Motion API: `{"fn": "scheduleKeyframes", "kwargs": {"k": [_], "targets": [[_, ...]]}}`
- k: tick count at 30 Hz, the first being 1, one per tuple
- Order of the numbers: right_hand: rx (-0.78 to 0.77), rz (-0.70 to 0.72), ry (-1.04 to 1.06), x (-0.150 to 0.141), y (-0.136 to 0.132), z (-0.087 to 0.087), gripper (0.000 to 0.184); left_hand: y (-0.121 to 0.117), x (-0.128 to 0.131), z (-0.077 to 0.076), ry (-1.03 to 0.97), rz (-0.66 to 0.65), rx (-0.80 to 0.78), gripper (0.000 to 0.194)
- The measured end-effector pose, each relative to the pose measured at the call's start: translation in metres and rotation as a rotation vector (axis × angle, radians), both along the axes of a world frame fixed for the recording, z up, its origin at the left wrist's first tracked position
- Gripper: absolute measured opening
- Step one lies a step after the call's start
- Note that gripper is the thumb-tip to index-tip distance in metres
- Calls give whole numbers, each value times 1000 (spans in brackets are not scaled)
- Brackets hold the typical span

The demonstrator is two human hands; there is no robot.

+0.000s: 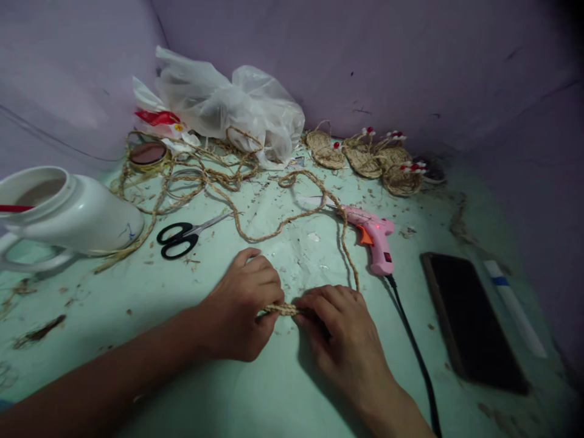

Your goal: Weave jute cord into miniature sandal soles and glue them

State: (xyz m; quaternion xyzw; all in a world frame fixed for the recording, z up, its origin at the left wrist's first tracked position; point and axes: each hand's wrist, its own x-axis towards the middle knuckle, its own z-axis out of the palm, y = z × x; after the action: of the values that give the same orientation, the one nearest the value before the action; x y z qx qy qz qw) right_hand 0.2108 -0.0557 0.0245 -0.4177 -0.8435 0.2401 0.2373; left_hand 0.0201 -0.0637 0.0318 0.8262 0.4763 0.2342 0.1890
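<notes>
My left hand (244, 304) and my right hand (340, 334) rest on the pale green table (274, 389), both closed on a short stretch of braided jute rope (281, 309) held between them. The rope runs up from my right hand past the pink glue gun (373, 238) and winds back to a tangle of rope (205, 173) at the rear. The fingertips of both hands curl under, hiding the rope's end.
Black-handled scissors (180, 238) lie left of my hands. A white jug (64, 210) lies at the far left. A dark phone (469, 319) and a glue stick (513, 307) lie on the right. Plastic bags (228, 103) and several woven jute coils (365, 158) sit at the back.
</notes>
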Motion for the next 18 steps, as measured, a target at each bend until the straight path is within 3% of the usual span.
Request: {"fn": "scheduleKeyframes", "kwargs": {"k": [14,18], "targets": [[30,79,-87,4,16,2,9,15,-5,6,80,-315,5,11],[50,67,-126,-1,12,6,17,16,-5,7,100,-347,14,11]]}}
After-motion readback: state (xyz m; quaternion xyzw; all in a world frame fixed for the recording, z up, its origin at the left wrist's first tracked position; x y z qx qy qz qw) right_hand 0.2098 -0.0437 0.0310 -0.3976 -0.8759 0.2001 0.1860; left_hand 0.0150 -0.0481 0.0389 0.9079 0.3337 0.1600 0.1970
